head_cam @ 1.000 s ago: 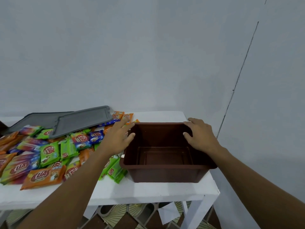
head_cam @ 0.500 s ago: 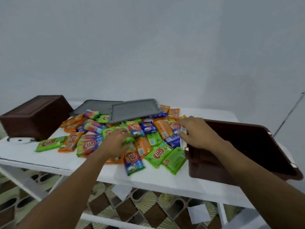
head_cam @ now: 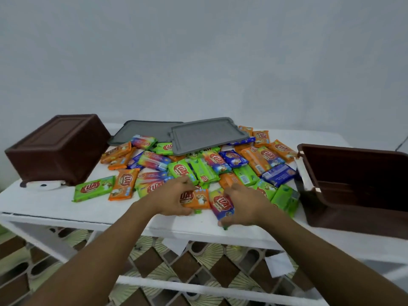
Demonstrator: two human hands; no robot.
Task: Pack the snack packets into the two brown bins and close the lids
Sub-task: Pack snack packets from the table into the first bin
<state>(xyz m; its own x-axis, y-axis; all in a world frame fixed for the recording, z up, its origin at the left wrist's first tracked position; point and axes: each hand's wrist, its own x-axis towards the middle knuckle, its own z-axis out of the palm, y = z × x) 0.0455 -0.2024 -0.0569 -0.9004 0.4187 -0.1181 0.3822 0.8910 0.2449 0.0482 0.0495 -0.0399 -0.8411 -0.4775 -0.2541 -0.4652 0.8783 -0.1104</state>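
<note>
Several snack packets [head_cam: 212,164] in orange, green and blue lie heaped on the white table [head_cam: 55,206]. My left hand [head_cam: 170,199] grips an orange packet [head_cam: 195,198] at the heap's near edge. Beside it my right hand [head_cam: 245,208] holds a multicoloured packet [head_cam: 221,204]. An open brown bin [head_cam: 353,186] stands upright at the right, with nothing seen inside. A second brown bin [head_cam: 57,149] sits upside down at the left. Two grey lids [head_cam: 207,134] lie at the back, the right one resting on packets.
A white object [head_cam: 43,185] pokes out from under the overturned bin. The table's front edge runs just below my hands. Behind the table is a plain wall; a patterned floor [head_cam: 154,261] shows beneath it.
My view has swung left from the open bin. Both hands left the bin's rim, moved to the near edge of the heap and took hold of packets.
</note>
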